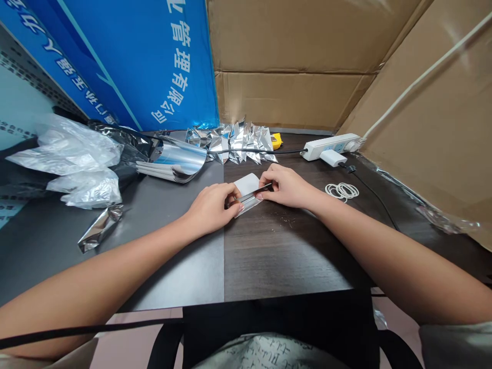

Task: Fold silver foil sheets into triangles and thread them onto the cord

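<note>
Between my two hands, over the middle of the table, is a small silvery foil sheet with a raised fold across it. My left hand pinches its left end, thumb in front and fingers behind. At the other end, my right hand grips the fold between thumb and fingers. A white piece, paper-like, lies just behind the fold; whether it is joined to the foil I cannot tell. Further back sits a row of folded silver foil pieces.
A stack of silver sheets and crumpled clear plastic bags lie left, near a folded foil strip. A yellow object, a power strip with cables and a coil of white cord are right. Cardboard walls stand behind.
</note>
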A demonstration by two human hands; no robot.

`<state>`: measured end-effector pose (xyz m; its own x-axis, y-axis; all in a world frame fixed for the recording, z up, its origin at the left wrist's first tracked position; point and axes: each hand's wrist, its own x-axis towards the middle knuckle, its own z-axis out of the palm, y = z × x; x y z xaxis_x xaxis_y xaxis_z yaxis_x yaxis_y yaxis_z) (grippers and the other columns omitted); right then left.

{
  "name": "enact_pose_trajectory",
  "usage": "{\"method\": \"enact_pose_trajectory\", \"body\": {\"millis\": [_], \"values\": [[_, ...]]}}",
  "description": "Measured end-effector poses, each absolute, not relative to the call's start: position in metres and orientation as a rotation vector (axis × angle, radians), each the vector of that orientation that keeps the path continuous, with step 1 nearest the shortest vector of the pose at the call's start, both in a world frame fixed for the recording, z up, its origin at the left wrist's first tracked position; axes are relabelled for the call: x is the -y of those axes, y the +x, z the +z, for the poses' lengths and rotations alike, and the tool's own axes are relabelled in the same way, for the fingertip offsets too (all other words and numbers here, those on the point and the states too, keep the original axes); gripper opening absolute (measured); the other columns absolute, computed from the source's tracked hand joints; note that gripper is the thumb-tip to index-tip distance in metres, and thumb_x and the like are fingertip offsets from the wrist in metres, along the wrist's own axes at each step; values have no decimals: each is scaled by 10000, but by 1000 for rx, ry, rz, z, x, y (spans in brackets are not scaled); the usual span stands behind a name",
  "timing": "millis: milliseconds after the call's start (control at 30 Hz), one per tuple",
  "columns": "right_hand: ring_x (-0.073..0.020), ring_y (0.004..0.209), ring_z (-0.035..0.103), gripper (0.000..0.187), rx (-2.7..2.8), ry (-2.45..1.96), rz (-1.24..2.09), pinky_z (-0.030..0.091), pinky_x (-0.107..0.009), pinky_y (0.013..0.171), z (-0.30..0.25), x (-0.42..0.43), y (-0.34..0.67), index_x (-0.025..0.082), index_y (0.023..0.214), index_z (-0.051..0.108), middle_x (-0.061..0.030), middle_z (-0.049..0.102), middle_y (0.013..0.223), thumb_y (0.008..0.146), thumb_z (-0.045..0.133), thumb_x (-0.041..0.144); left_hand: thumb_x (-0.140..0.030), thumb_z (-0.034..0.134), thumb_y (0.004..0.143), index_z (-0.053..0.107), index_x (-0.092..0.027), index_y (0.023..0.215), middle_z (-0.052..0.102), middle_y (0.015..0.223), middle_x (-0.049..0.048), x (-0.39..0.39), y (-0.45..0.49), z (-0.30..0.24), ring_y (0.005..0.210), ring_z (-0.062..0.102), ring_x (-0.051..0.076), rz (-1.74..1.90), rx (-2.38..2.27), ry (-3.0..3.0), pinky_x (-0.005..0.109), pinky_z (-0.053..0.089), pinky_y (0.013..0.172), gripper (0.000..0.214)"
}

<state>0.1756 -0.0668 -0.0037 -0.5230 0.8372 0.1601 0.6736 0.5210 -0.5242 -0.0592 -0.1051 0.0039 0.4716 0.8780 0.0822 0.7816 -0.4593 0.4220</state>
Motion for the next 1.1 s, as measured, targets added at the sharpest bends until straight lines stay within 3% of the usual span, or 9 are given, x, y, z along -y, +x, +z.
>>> {"method": "enact_pose_trajectory", "body": {"millis": [167,400,600,733,833,967,1100], "values": [[-144,746,587,47,2450,-1100,632,422,-265,704,-3,62,180,183,821,721,-12,638,830,790,726,148,-211,640,852,638,-203,920,680,860,9,106,-60,1,829,617,202,482,-1288,2525,324,438,726,69],[-158,778,625,262,2612,-894,554,455,-281,729,1,56,192,190,907,759,-32,691,905,766,611,25,-157,567,891,668,-209,1035,680,1015,53,112,-62,-3,878,606,222,380,-1177,2843,338,452,745,183],[-196,875,675,263,2751,-803,544,516,-334,820,11,55,202,204,1058,784,-68,714,1058,862,621,143,-99,474,895,677,-187,1132,657,1054,84,106,-70,2,920,591,222,286,-883,2982,347,488,834,324],[-215,962,682,374,2852,-755,478,526,-363,890,21,62,204,209,1161,758,-78,697,1136,859,556,121,-260,519,974,660,-177,1238,646,1117,110,96,-78,11,987,600,233,220,-632,2895,363,485,906,310],[-248,1052,666,358,2877,-738,448,517,-402,947,25,67,202,198,1214,733,-105,672,1206,910,545,215,-357,550,987,630,-197,1320,634,1200,121,91,-84,18,1090,593,244,203,-505,2779,367,451,985,378],[-268,1063,658,389,2818,-830,398,510,-427,958,19,73,192,159,1103,764,-132,681,1170,1025,440,359,-335,507,1003,612,-213,1369,629,1238,114,89,-85,17,1114,562,247,189,-504,2717,398,394,1009,400],[-292,1014,657,303,2789,-1005,182,523,-427,881,11,80,180,149,1068,763,-143,695,1120,975,566,361,-289,431,1032,660,-245,1320,654,1169,93,87,-83,11,1071,564,225,221,-567,2665,382,390,964,371]]}}
